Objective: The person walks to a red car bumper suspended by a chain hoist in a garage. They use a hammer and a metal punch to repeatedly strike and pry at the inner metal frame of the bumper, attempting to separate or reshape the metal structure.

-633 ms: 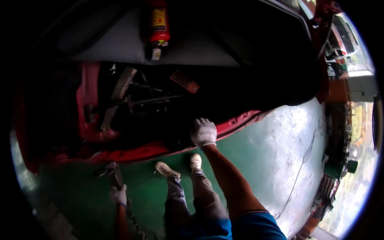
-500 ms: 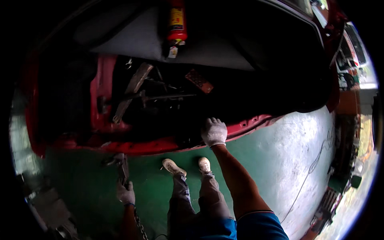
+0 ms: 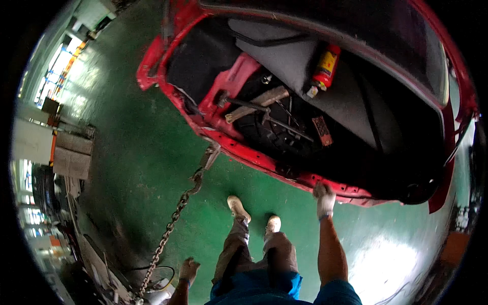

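Observation:
A red car's open trunk fills the upper right, its rear sill slanting down to the right. My right hand, in a pale glove, curls its fingers over this sill. A metal pulling clamp sits on the sill's left part. From its hook a steel chain stretches down to the lower left. My left hand hangs low beside the chain, apart from it, holding nothing, with its fingers loosely bent.
Inside the trunk lie a wooden block, a hammer, a reddish brick-like piece and a red fire extinguisher. A cardboard box stands at the left. Metal equipment lies at the lower left on the green floor.
My left hand has let go of the clamp and moved down. The clamp now sits on the sill with the chain stretched out. My view has turned; my right hand is farther right along the sill.

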Demonstrator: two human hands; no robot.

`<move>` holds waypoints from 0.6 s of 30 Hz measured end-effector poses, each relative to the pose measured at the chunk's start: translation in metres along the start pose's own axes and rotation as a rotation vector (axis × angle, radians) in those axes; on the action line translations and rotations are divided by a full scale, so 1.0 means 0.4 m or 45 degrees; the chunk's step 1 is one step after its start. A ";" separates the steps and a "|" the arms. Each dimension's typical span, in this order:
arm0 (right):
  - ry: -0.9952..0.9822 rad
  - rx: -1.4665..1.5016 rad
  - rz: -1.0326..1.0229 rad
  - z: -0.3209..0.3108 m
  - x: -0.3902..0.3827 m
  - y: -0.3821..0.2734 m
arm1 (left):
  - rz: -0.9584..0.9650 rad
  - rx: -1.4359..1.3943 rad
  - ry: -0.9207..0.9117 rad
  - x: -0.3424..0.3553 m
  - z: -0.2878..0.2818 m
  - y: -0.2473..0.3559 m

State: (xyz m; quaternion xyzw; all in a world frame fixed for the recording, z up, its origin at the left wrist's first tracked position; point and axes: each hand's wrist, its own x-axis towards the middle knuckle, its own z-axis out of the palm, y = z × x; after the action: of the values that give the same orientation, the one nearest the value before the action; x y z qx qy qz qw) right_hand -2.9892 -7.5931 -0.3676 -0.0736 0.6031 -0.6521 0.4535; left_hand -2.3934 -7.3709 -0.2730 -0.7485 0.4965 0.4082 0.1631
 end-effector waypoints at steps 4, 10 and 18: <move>-1.082 -2.683 -1.074 -0.457 -0.113 0.288 | 0.412 0.854 -0.233 -0.090 0.275 -0.336; -0.954 -2.343 1.092 -0.624 -0.350 0.312 | -0.717 -1.397 0.040 -0.289 0.241 -0.118; -1.437 -1.871 0.448 -0.381 -0.146 0.289 | -0.335 -1.042 0.354 -0.369 0.233 -0.046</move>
State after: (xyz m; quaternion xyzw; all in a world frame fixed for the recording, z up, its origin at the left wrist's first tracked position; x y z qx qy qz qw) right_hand -2.9954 -7.4277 -0.4800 -0.5540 0.5569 0.1013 0.6105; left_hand -2.4446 -7.2121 -0.2191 -0.8559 0.2118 0.4422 -0.1641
